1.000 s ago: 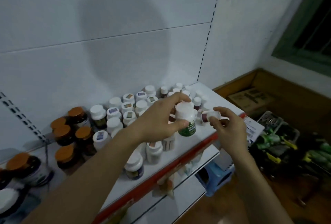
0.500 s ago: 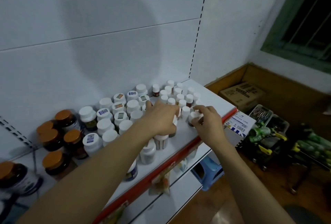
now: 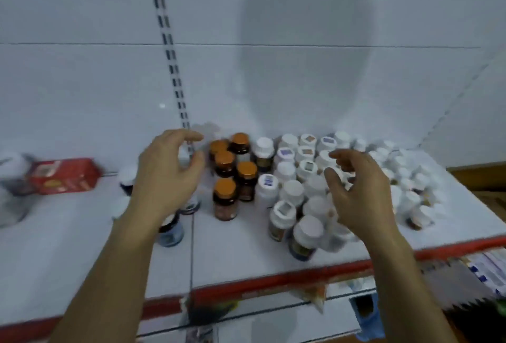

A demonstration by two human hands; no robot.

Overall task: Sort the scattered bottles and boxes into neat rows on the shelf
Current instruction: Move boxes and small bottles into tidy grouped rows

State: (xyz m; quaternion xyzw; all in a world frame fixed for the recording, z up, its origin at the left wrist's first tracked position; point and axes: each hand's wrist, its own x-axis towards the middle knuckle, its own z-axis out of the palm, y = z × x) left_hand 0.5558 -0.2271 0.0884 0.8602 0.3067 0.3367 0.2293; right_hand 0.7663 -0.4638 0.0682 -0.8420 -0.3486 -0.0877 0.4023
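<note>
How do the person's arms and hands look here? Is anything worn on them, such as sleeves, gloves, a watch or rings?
The left forearm and the right forearm are bare down to the picture's lower edge; no sleeve shows. The left hand and the right hand wear no gloves. No watch, bracelet or ring is visible, though blur could hide a thin ring.

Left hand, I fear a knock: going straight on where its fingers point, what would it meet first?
Probably the orange-lidded jars, just ahead of the left hand. It may hover above them, though, since depth is unclear.
</note>
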